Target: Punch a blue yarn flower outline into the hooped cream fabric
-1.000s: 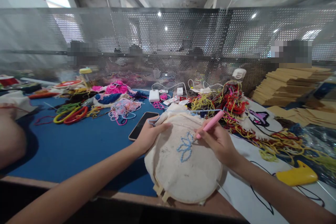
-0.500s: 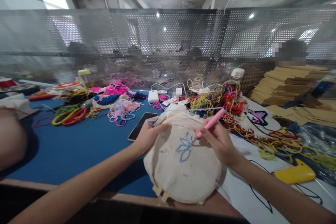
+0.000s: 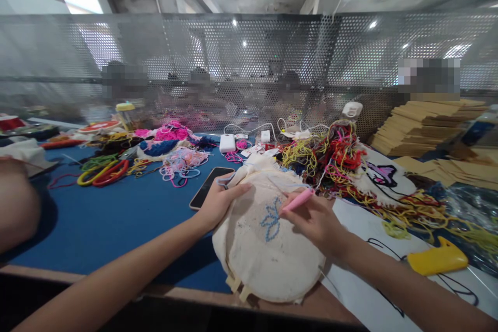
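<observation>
A round hoop with cream fabric (image 3: 268,264) leans at the table's front edge, with a blue looped leaf pattern (image 3: 271,220) on it. My left hand (image 3: 221,199) grips the hoop's upper left rim, thumb on the fabric, other fingers mostly hidden behind. In my right hand (image 3: 311,220) is a pink-handled punch tool (image 3: 298,201), closed in the fingers over the fabric just right of the pattern. Light blue yarn runs near the tool, above the hand. The tool's tip is hard to make out.
Behind my left hand lies a phone (image 3: 204,192). Tangled yarn (image 3: 342,158), a yellow-handled tool (image 3: 438,258) and stacked brown envelopes (image 3: 420,124) are on the right. Scissors (image 3: 111,172) lie left. Another person's arm (image 3: 17,202) is at the left edge.
My right hand has moved slightly left and down, and the pink tool has tilted lower, closer to the pattern. The blue yarn has shifted down. My left hand keeps its place.
</observation>
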`<state>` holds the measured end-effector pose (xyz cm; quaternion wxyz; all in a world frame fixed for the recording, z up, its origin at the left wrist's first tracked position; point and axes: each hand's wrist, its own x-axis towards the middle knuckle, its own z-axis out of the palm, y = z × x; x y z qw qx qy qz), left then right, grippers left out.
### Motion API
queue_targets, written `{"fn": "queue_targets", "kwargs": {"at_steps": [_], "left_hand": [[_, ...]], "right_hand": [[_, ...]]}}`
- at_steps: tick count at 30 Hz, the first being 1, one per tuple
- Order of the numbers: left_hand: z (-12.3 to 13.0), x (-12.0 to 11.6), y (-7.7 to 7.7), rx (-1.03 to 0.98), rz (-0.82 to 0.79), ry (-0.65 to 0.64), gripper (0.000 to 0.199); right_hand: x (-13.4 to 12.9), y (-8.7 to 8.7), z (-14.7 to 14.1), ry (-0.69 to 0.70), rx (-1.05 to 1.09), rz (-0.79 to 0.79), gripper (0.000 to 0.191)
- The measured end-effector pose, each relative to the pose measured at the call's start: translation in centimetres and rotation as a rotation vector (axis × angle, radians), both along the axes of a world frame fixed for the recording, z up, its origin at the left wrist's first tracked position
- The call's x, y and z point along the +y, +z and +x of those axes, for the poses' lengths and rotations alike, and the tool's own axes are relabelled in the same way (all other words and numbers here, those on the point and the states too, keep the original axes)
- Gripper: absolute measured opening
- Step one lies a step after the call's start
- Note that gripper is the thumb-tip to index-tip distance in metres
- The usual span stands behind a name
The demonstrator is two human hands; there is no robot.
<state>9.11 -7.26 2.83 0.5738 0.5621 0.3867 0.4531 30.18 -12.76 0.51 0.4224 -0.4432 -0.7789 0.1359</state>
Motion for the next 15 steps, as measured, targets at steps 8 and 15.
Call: {"fn": "queue_targets", "kwargs": {"at_steps": [8,15], "left_hand": [[-0.06,0.29,-0.18,0.023,-0.003,0.007,0.022],[0.14,0.28,-0.2,0.045,-0.012,0.009,0.024]], "right_hand": [[0.43,-0.27,-0.06,0.032,0.125,-0.145,0.022],[0.55,-0.38,0.17,0.062,0.475,-0.299,0.023]]}}
